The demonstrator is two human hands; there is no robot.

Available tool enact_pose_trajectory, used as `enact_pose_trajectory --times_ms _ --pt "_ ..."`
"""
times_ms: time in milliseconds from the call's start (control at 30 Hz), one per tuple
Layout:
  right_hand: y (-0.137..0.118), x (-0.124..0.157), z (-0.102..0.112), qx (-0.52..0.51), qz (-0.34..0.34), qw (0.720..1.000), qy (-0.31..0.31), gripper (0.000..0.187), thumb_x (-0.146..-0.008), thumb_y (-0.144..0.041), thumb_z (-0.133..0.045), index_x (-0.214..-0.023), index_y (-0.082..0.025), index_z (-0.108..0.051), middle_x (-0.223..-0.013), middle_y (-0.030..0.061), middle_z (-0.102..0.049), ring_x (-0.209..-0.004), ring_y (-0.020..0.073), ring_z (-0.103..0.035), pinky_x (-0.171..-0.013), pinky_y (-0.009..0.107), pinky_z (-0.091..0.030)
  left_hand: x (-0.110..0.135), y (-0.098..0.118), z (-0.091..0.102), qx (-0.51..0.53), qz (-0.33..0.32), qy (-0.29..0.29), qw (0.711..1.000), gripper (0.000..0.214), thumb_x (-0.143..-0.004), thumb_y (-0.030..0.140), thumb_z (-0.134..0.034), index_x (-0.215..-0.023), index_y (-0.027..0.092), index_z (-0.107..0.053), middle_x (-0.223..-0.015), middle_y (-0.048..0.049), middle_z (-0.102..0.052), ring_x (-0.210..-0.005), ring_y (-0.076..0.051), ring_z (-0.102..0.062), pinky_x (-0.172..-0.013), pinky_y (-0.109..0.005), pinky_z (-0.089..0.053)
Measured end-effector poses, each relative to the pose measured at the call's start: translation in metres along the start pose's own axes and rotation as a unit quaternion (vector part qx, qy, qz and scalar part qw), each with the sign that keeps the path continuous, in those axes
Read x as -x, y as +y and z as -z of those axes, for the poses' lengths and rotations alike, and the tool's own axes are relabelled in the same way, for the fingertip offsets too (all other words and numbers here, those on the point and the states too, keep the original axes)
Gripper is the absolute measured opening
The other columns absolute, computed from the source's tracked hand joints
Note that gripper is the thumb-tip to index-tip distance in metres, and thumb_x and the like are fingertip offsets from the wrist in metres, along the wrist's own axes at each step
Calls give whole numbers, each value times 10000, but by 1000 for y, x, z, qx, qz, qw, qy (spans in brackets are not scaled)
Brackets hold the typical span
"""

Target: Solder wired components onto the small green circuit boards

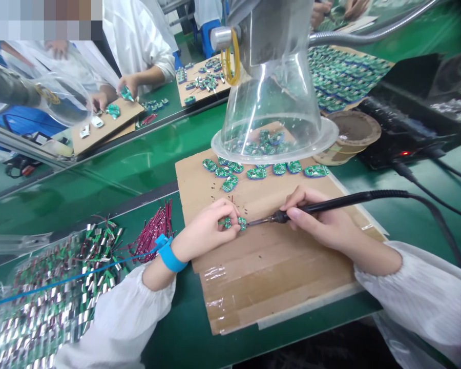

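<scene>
The left hand pinches a tiny green circuit board steady, while the right hand grips a slim black soldering iron pen-style (better control, basically), its tip at the board.

The left hand pinches a small green circuit board between thumb and fingers, above a cardboard work pad. The right hand grips a black soldering iron in a pen hold, with its tip at the board's edge. A blue wrist strap encircles the left wrist. Further green boards lie on the pad, partly beneath a clear plastic extraction hood. Components with red wires and metal tabs lie heaped left of the pad.
</scene>
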State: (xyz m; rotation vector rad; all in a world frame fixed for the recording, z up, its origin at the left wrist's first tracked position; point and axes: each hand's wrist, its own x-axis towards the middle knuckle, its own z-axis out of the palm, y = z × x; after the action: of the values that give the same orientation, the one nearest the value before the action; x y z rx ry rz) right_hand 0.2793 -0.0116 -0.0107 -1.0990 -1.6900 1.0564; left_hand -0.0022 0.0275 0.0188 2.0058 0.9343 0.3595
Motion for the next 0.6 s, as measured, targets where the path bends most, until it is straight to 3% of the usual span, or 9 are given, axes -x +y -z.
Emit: enact_pose_trajectory --times_ms 167,500,600 --pt "-4 -1 -1 -18 -15 999 46 210 -1009 -426 -605 -875 -265 -610 -623 -23 -597 -562 156 -548 -567 320 -436 0 -2 0 5 -1 -4 1000 129 -895 99 -643 -818 183 -584 -1113 -40 -623 -993 -163 -601 -807 -302 -488" --pt "-5 -2 -1 -23 -20 998 60 213 -1003 -458 -607 -894 -275 -611 -613 -18 -596 -549 162 -548 -570 334 -447 2 -2 2 0 4 -7 1000 123 -898 100 -642 -826 183 -587 -1133 -41 -626 -1031 -167 -613 -849 -311 -498" --pt "-7 -3 -1 -27 -15 997 74 224 -1003 -459 -609 -892 -264 -602 -603 -26 -593 -539 152 -557 -564 317 -451 3 -3 6 4 1 -33 999 80 -925 132 -625 -879 191 -598 -1193 -55 -620 -1090 -178 -606 -815 -286 -511"
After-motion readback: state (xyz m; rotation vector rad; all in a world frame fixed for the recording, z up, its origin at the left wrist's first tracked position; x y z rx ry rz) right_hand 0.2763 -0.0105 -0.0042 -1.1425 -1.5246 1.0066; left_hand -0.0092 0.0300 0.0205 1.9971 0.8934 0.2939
